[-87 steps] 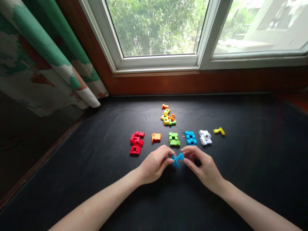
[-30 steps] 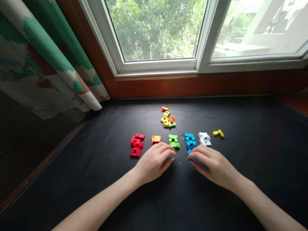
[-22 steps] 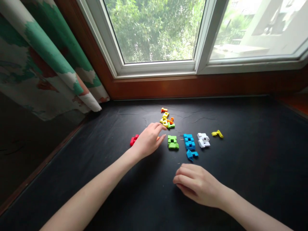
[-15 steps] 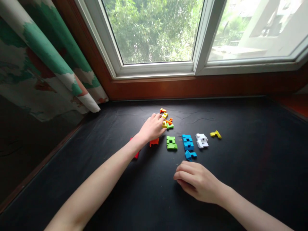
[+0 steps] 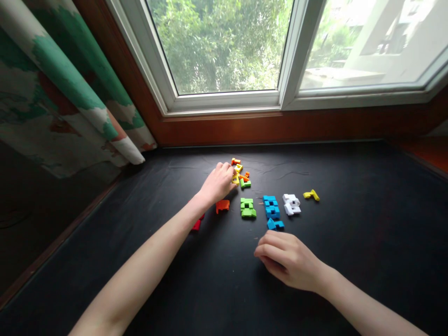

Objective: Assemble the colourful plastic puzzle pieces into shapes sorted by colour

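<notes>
My left hand (image 5: 219, 182) reaches over the far group of plastic toy blocks. Its fingers are bent and drawn together beside a yellow block (image 5: 235, 179); its fingertips are partly hidden, so I cannot make out what is in them. A green block (image 5: 245, 183) and an orange block (image 5: 244, 177) lie just right of it. Under my left forearm shows part of a red block (image 5: 196, 225). My right hand (image 5: 280, 256) rests loosely curled on the black tabletop, with nothing seen in it, just below a small blue block (image 5: 275, 224).
A row holds an orange piece (image 5: 222, 206), green blocks (image 5: 248, 208), blue blocks (image 5: 271, 206), white blocks (image 5: 291, 204) and a yellow piece (image 5: 311, 195). Farther back lie another orange block (image 5: 235, 161) and a yellow one (image 5: 238, 168). A curtain (image 5: 105, 112) hangs left; a window frame (image 5: 224, 106) stands behind.
My left hand has drawn back slightly to the left, showing more of the yellow block and the orange piece. The right hand stays nearly still; the whole view shifts a little.
</notes>
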`<action>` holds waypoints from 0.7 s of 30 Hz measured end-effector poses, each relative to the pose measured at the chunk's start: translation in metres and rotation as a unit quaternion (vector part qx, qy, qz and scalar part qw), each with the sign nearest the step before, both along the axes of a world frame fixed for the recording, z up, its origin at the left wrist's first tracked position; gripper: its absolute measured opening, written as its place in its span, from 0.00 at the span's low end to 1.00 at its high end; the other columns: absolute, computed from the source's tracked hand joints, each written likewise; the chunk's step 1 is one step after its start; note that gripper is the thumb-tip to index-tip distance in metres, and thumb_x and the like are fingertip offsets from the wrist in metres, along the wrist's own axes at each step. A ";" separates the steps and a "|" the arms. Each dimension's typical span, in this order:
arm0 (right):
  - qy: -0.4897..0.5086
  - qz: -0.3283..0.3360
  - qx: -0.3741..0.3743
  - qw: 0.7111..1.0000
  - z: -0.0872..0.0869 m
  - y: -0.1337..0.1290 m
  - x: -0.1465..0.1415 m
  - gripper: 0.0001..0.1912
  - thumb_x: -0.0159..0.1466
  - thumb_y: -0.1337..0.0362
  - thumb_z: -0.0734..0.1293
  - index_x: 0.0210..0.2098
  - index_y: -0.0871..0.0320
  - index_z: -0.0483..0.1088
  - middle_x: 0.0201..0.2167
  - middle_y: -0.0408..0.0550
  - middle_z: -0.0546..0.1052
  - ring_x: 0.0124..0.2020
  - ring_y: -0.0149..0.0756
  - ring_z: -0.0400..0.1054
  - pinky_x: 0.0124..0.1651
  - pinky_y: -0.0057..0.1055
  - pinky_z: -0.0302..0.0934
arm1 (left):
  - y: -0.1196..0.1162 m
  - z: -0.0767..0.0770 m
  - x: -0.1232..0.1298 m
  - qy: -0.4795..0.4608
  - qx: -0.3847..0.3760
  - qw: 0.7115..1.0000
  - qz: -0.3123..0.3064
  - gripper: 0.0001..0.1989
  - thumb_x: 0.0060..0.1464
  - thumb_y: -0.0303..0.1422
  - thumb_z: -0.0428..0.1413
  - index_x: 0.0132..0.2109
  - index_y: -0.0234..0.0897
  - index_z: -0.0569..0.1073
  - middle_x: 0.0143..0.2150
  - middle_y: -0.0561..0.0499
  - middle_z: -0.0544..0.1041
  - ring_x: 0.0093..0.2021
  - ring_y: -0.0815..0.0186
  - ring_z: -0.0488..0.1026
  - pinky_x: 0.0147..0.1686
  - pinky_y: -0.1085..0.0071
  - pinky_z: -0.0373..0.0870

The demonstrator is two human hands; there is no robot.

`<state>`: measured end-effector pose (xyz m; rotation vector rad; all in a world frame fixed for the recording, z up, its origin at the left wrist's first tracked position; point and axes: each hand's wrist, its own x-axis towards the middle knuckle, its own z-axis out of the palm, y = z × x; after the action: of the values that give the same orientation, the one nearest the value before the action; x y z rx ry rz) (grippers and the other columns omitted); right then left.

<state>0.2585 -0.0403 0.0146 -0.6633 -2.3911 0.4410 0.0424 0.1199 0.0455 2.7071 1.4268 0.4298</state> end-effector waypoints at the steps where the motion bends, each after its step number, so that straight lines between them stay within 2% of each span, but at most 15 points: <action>1: 0.006 -0.003 -0.001 1.000 0.000 0.000 0.000 0.08 0.68 0.74 0.59 0.39 0.58 0.68 0.33 0.50 0.76 0.33 0.36 0.67 0.35 0.30 0.61 | -0.006 0.002 -0.002 -0.015 -0.003 1.000 -0.002 0.12 0.55 0.27 0.62 0.46 0.31 0.71 0.50 0.39 0.74 0.52 0.51 0.70 0.53 0.56 0.69; 4: 0.029 -0.027 -0.011 0.999 0.000 -0.001 0.001 0.08 0.68 0.74 0.59 0.41 0.57 0.68 0.33 0.50 0.75 0.34 0.36 0.69 0.36 0.30 0.63 | -0.036 0.006 -0.005 -0.098 -0.046 0.994 -0.018 0.15 0.57 0.28 0.60 0.50 0.34 0.67 0.48 0.45 0.76 0.45 0.62 0.76 0.46 0.67 0.74; 6: 0.049 -0.051 -0.022 0.997 0.000 -0.001 0.002 0.08 0.68 0.74 0.59 0.42 0.57 0.67 0.33 0.49 0.75 0.34 0.36 0.70 0.37 0.30 0.65 | -0.064 0.003 -0.005 -0.281 -0.176 0.942 -0.052 0.15 0.56 0.26 0.61 0.49 0.35 0.67 0.46 0.48 0.76 0.41 0.64 0.77 0.42 0.70 0.76; 8: 0.073 -0.081 -0.028 0.994 -0.001 -0.001 0.002 0.07 0.69 0.73 0.60 0.42 0.56 0.66 0.33 0.48 0.75 0.34 0.35 0.70 0.38 0.29 0.65 | -0.092 -0.006 -0.004 -0.393 -0.256 0.880 -0.078 0.15 0.54 0.26 0.62 0.49 0.36 0.69 0.47 0.48 0.75 0.43 0.64 0.77 0.44 0.69 0.76; 10: 0.092 -0.115 -0.033 0.989 -0.003 -0.001 0.002 0.06 0.69 0.72 0.60 0.42 0.56 0.65 0.32 0.46 0.74 0.32 0.33 0.70 0.37 0.27 0.65 | -0.115 -0.017 -0.004 -0.444 -0.308 0.837 -0.086 0.16 0.54 0.23 0.61 0.49 0.37 0.71 0.47 0.48 0.73 0.44 0.65 0.76 0.44 0.71 0.76; 12: 0.093 -0.145 -0.041 0.984 -0.005 0.000 0.002 0.04 0.69 0.71 0.61 0.41 0.55 0.64 0.31 0.44 0.73 0.29 0.32 0.69 0.34 0.25 0.65 | -0.130 -0.027 -0.004 -0.468 -0.341 0.811 -0.087 0.17 0.53 0.23 0.62 0.50 0.38 0.73 0.48 0.48 0.71 0.45 0.65 0.75 0.41 0.74 0.77; 14: 0.079 -0.162 -0.053 0.982 -0.008 0.000 0.002 0.03 0.69 0.69 0.62 0.41 0.55 0.63 0.31 0.44 0.73 0.28 0.32 0.68 0.32 0.25 0.65 | -0.136 -0.035 -0.005 -0.477 -0.358 0.797 -0.094 0.17 0.53 0.23 0.62 0.50 0.39 0.75 0.48 0.48 0.69 0.44 0.66 0.74 0.40 0.75 0.77; 16: 0.060 -0.170 -0.059 0.982 -0.010 0.000 0.001 0.03 0.69 0.68 0.63 0.41 0.55 0.63 0.32 0.44 0.73 0.27 0.32 0.68 0.32 0.26 0.64 | -0.137 -0.038 -0.006 -0.474 -0.359 0.797 -0.106 0.18 0.54 0.24 0.62 0.52 0.40 0.76 0.49 0.48 0.67 0.43 0.67 0.74 0.41 0.75 0.77; 21: 0.051 -0.176 -0.067 0.981 -0.013 -0.002 0.000 0.05 0.68 0.66 0.64 0.41 0.54 0.62 0.31 0.43 0.72 0.24 0.31 0.65 0.28 0.27 0.63 | -0.136 -0.041 -0.007 -0.444 -0.316 0.825 -0.149 0.19 0.57 0.25 0.61 0.55 0.41 0.75 0.51 0.46 0.70 0.46 0.64 0.75 0.45 0.69 0.78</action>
<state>0.2584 -0.0419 0.0012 -1.0741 -2.1039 0.4711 0.0352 -0.0164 0.0043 1.7268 0.6779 0.8487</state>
